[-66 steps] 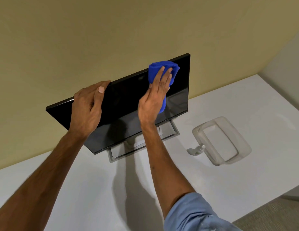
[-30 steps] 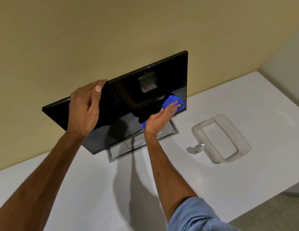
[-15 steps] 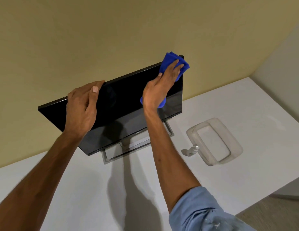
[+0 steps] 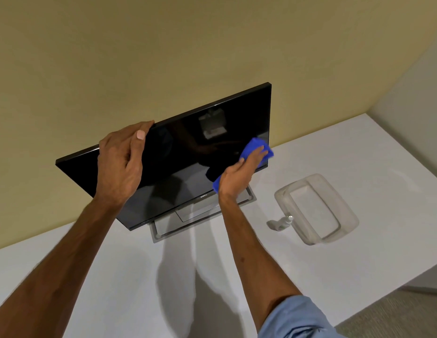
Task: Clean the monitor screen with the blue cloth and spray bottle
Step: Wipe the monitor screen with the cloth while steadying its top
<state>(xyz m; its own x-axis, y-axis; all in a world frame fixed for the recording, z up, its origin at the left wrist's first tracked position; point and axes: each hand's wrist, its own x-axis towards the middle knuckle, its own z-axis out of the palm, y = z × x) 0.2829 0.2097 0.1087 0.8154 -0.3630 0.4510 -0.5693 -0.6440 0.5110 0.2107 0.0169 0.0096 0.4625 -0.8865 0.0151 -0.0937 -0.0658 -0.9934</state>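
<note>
A black monitor [image 4: 185, 152] stands on a grey stand on the white desk, its screen dark and reflective. My left hand [image 4: 121, 164] grips the monitor's top edge left of centre, fingers over the bezel. My right hand [image 4: 239, 178] presses a folded blue cloth [image 4: 255, 147] flat against the screen's lower right corner. The cloth sticks out past my fingertips and below my wrist. A small clear spray bottle [image 4: 282, 223] lies on the desk to the right of the monitor, next to a clear tray.
A clear plastic tray [image 4: 344, 203] sits on the white desk [image 4: 359, 259] right of the monitor. The monitor's grey stand base [image 4: 164, 232] shows under the screen. A beige wall is behind, a corner wall at right, and carpet past the desk's right front edge.
My right hand has swept the blue cloth from the screen's top right corner down to its lower right corner. My left hand keeps its hold on the top edge.
</note>
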